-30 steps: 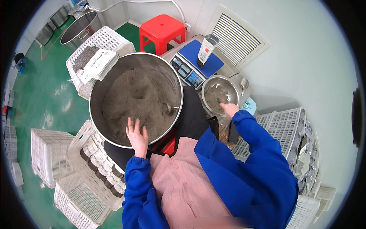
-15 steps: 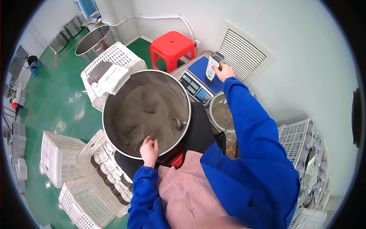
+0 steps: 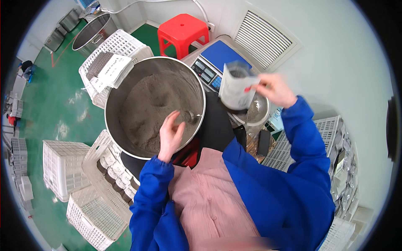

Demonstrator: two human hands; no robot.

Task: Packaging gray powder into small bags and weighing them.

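Note:
A large round metal pot (image 3: pixel 109 121) of grey-brown powder stands in front of me, and a metal scoop (image 3: pixel 191 117) lies in it near the right wall. My left hand (image 3: pixel 171 136) hovers above its near edge, fingers apart and holding nothing. In my right hand (image 3: pixel 274 88) is an upright whitish, see-through pouch (image 3: pixel 238 90), blurred by motion, gripped by its right side. It hangs between the blue-topped scale (image 3: pixel 228 54) and a small metal bowl of powder (image 3: pixel 256 109), partly covering both. How full the pouch is I cannot tell.
Packed pouches (image 3: pixel 113 72) lie on a white crate (image 3: pixel 140 52) beyond the pot. Another crate (image 3: pixel 95 157) at the left holds several pouches in rows. A red stool (image 3: pixel 182 29) stands by the wall. At the right, a crate (image 3: pixel 324 129) adjoins a pile of silvery packets (image 3: pixel 344 171).
My right hand has brought the pouch off the scale, toward me and above the small bowl. My left hand has opened and shifted slightly. The whole view has moved a little.

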